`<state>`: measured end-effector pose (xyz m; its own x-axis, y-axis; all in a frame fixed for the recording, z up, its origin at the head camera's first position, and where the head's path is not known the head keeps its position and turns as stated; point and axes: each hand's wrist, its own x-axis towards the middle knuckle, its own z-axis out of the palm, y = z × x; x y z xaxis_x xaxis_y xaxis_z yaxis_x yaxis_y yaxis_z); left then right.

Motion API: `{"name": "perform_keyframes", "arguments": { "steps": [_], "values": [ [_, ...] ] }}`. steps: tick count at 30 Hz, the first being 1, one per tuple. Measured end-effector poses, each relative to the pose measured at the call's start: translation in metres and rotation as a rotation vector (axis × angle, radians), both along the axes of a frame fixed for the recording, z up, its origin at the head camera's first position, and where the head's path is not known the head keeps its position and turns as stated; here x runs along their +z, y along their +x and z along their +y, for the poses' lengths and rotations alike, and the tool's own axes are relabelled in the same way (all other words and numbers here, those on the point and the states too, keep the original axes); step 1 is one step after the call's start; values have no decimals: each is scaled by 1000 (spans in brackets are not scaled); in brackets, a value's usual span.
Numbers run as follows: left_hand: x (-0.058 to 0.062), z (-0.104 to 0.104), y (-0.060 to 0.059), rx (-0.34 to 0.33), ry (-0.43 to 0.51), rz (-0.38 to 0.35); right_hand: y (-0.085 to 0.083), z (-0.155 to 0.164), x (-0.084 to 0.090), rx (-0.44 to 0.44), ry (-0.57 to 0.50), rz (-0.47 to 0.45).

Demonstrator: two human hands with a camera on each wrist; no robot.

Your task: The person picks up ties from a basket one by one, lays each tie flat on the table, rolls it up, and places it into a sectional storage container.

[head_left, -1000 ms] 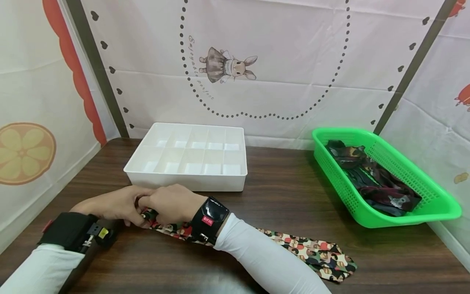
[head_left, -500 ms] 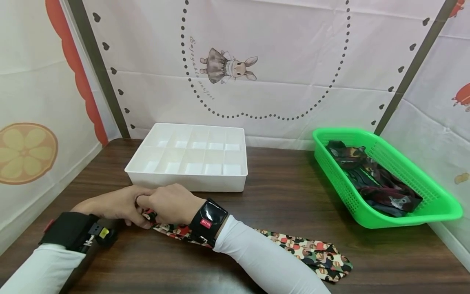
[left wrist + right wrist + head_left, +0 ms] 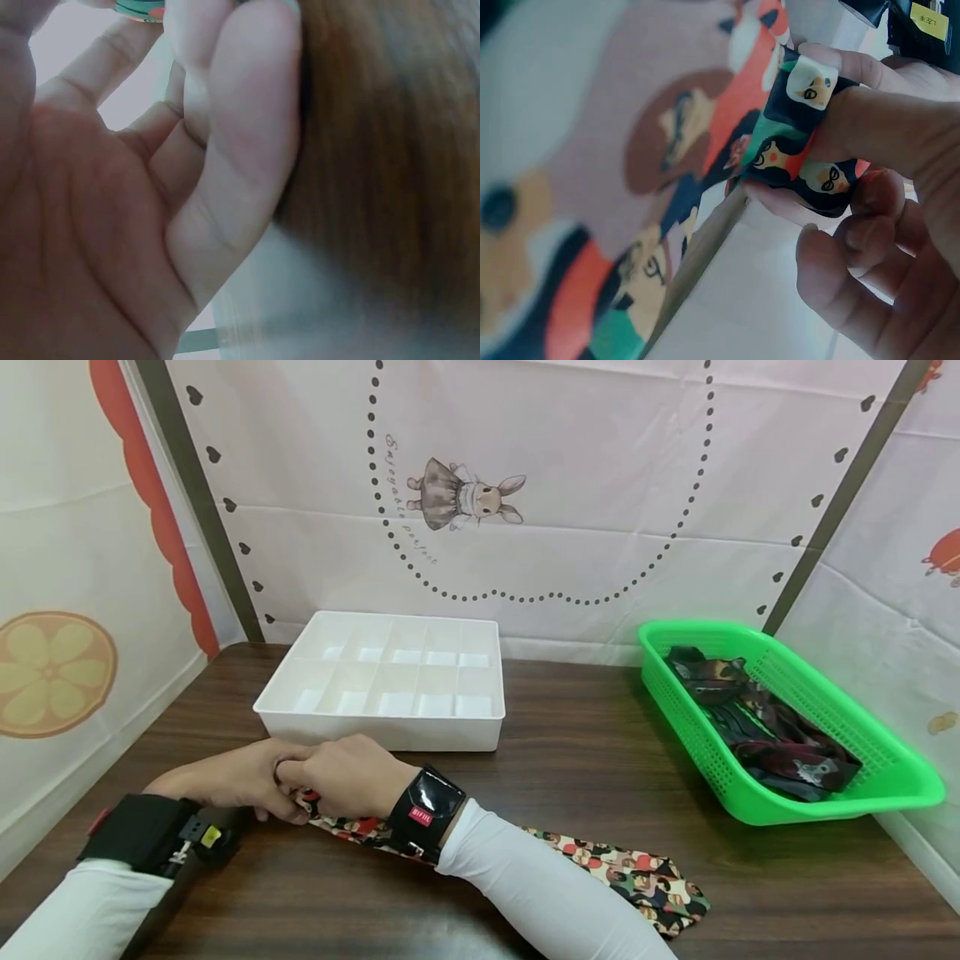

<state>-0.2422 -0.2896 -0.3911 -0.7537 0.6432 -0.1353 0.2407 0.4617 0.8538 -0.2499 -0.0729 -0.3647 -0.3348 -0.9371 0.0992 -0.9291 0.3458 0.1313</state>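
1. Both hands are meeting at the narrow end of a patterned tie [image 3: 622, 872]. The right hand [image 3: 348, 774] is pinching the rolled-up end between curled fingers, and the left hand [image 3: 232, 779] is pressing in against it with fingers curled round the same spot.
2. The rest of the tie is trailing flat on the wooden table [image 3: 585, 760], running under the right forearm, with its wide tip lying toward the right near the front edge.
3. The right wrist view is showing what the head view hides: the fabric is wrapping tightly round a finger [image 3: 870, 112], and the print is little cartoon faces with glasses. The left wrist view is mostly just palm and blurry brown table, with a sliver of the tie at the top.
4. A white divided organizer box [image 3: 382, 681] is sitting just behind the hands. A green basket [image 3: 885, 777] with more dark ties is sitting well off to the right.
5. Writing: the right wrist strap has a red label, too small to read. The backdrop has a bunny drawing with curved script, something like "Enjoyable perfect".
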Motion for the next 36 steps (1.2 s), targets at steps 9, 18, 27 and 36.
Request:
{"name": "perform_keyframes", "arguments": {
  "steps": [9,18,27,36],
  "values": [
    [0,0,0,-12,6,15,3,-3,7,-29,99,-62],
    [-2,-1,0,-19,36,4,3,0,0,0,8,62],
    [0,-1,0,-65,39,59,6,0,11,-53,100,-64],
    [-3,0,0,-52,54,30,3,1,4,-24,33,17]
  ]
}}
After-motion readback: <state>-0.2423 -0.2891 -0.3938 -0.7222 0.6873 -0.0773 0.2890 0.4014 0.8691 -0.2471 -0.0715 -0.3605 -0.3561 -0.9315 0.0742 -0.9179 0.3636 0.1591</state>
